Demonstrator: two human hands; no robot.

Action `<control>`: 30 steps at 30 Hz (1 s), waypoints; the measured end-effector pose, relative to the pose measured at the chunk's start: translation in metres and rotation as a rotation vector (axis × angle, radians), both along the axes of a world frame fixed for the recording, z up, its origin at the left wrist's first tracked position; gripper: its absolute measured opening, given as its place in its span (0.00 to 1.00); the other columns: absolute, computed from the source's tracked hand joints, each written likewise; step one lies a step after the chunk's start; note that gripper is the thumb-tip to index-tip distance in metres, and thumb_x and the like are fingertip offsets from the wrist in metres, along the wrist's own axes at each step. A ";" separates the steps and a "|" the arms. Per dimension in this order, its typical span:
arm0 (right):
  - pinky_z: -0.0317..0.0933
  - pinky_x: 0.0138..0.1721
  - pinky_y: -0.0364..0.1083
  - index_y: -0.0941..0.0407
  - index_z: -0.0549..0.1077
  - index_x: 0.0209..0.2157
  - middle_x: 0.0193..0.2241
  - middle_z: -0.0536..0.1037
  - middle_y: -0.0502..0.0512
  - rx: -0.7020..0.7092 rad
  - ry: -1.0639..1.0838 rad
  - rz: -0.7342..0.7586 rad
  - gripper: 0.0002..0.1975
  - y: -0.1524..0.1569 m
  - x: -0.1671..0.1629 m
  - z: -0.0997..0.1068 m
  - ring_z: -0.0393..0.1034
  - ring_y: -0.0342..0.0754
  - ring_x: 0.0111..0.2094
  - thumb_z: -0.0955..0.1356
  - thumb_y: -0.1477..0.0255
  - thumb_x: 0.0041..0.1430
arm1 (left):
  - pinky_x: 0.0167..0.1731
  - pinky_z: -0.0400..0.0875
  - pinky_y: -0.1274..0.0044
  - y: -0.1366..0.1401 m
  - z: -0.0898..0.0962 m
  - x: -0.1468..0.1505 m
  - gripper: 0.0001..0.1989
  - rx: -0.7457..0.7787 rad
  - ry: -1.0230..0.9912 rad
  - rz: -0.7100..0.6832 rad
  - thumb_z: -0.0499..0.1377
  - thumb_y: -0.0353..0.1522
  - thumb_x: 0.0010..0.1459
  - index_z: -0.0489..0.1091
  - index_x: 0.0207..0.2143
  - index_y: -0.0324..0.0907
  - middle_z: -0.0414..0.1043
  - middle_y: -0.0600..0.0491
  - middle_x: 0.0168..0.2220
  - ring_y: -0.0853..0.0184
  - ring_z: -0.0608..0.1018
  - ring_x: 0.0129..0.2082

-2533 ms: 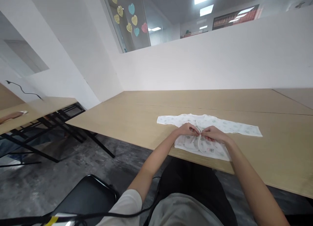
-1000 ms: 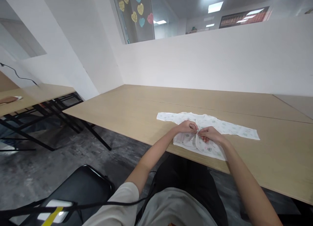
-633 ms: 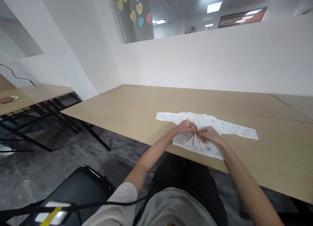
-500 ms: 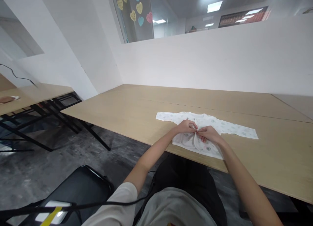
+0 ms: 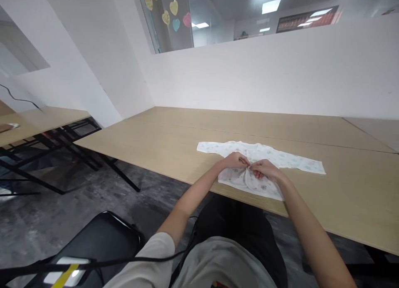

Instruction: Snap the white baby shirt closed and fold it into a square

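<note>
White patterned shirt (image 5: 262, 151) beneath and between 2 hands (image 5: 234, 160) (image 5: 267, 169)

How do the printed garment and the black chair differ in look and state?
The garment is white with a small print; the chair is plain black. The garment lies on the table, left hand and right hand pinching its front; the chair touches neither hand.

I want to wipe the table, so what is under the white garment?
The wooden tabletop shows around the white garment, which lies on it. Anything else directly beneath is covered and cannot be seen. The left hand and right hand partly cover the garment's middle.
</note>
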State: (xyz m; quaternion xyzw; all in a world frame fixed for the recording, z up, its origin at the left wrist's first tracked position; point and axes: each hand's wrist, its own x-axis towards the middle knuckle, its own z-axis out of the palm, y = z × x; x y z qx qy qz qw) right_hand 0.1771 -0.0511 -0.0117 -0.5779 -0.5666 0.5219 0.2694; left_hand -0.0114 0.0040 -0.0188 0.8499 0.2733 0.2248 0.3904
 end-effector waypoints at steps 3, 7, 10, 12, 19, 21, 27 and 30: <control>0.61 0.18 0.39 0.60 0.72 0.21 0.15 0.71 0.53 0.004 -0.029 0.037 0.10 0.002 0.004 -0.004 0.65 0.41 0.16 0.72 0.69 0.48 | 0.35 0.66 0.80 0.002 0.000 -0.002 0.12 0.076 0.068 -0.006 0.63 0.33 0.48 0.77 0.36 0.39 0.75 0.52 0.31 0.70 0.74 0.32; 0.63 0.18 0.40 0.60 0.72 0.21 0.16 0.73 0.55 0.005 -0.087 0.036 0.13 0.005 0.007 -0.006 0.67 0.43 0.16 0.73 0.65 0.48 | 0.31 0.64 0.80 -0.001 0.005 -0.005 0.22 0.079 0.148 0.022 0.66 0.39 0.46 0.75 0.44 0.41 0.71 0.55 0.29 0.71 0.71 0.28; 0.63 0.18 0.41 0.59 0.68 0.17 0.15 0.73 0.56 0.005 -0.158 0.018 0.17 0.003 0.005 -0.005 0.67 0.44 0.15 0.74 0.63 0.47 | 0.31 0.63 0.79 -0.005 0.008 -0.007 0.26 0.104 0.215 0.059 0.66 0.43 0.45 0.73 0.47 0.43 0.70 0.55 0.30 0.70 0.71 0.29; 0.63 0.18 0.42 0.58 0.67 0.16 0.16 0.73 0.56 0.030 -0.213 -0.001 0.18 0.001 0.002 -0.003 0.67 0.44 0.15 0.74 0.63 0.48 | 0.34 0.63 0.78 -0.008 0.009 -0.007 0.30 0.140 0.263 0.084 0.66 0.46 0.45 0.72 0.50 0.44 0.70 0.54 0.32 0.68 0.72 0.31; 0.59 0.21 0.42 0.56 0.66 0.23 0.14 0.71 0.50 0.204 -0.423 0.024 0.13 -0.013 -0.005 -0.002 0.65 0.43 0.14 0.69 0.64 0.54 | 0.49 0.60 0.70 -0.025 0.011 -0.008 0.39 0.359 0.458 0.131 0.61 0.53 0.47 0.62 0.59 0.45 0.70 0.48 0.41 0.58 0.71 0.44; 0.59 0.24 0.42 0.56 0.69 0.32 0.16 0.71 0.48 0.315 -0.469 0.015 0.09 -0.020 -0.006 -0.004 0.66 0.44 0.16 0.68 0.64 0.55 | 0.52 0.57 0.66 -0.032 0.011 -0.010 0.37 0.446 0.497 0.167 0.58 0.54 0.50 0.62 0.58 0.45 0.68 0.45 0.46 0.55 0.68 0.49; 0.63 0.38 0.47 0.56 0.73 0.42 0.32 0.75 0.57 0.784 -0.632 0.076 0.13 -0.060 -0.008 -0.021 0.70 0.52 0.35 0.64 0.67 0.58 | 0.59 0.46 0.61 -0.039 0.004 -0.024 0.31 0.506 0.472 0.134 0.49 0.53 0.59 0.57 0.61 0.52 0.51 0.48 0.64 0.53 0.54 0.63; 0.61 0.46 0.52 0.56 0.76 0.42 0.39 0.75 0.63 0.978 -0.691 0.129 0.14 -0.084 -0.009 -0.033 0.68 0.57 0.42 0.61 0.67 0.61 | 0.62 0.40 0.60 -0.039 0.005 -0.025 0.31 0.417 0.531 0.094 0.48 0.53 0.59 0.52 0.63 0.55 0.46 0.52 0.67 0.54 0.48 0.66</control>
